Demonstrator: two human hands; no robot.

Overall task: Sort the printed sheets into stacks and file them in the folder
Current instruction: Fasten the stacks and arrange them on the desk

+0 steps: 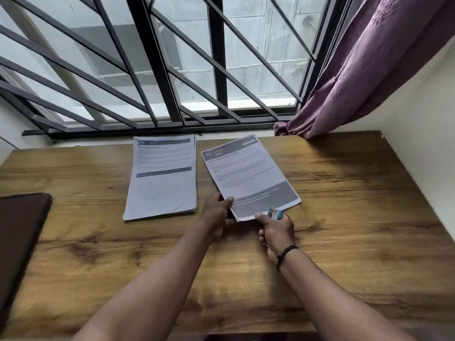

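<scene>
Both my hands grip the near edge of a small bundle of printed sheets (248, 178): my left hand (218, 217) pinches its near-left corner, thumb on top, and my right hand (277, 230) holds the near edge along with a small blue-and-white object (275, 214) I cannot identify. Left of the bundle lies a squared stack (161, 178) on the wooden table (344, 217). At the table's left edge sits the dark folder (19, 232). Beyond, I see window bars (157, 70) and a purple curtain (369, 70).
</scene>
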